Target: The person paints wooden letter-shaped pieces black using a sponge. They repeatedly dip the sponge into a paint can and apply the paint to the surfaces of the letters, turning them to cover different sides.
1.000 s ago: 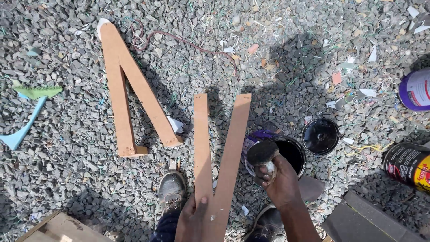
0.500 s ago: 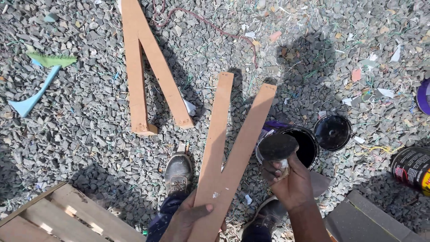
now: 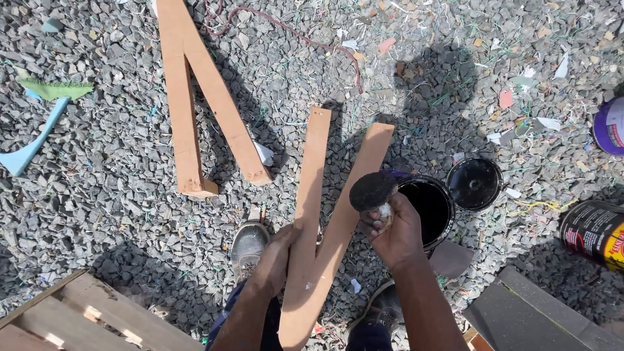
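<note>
A V-shaped wooden frame [image 3: 325, 221] stands on gravel, its joined end gripped from the left by the left hand [image 3: 276, 260], while the right hand [image 3: 393, 231] — just right of it — is closed around a dark-stained applicator pad [image 3: 372, 190] beside an open black paint can [image 3: 426, 207].

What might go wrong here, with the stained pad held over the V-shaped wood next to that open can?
The dark-soaked pad in the right hand could drip on the shoe below. The left hand alone steadies the V-shaped wood, which might twist on the loose gravel. The open can sits close and could be knocked over.
</note>
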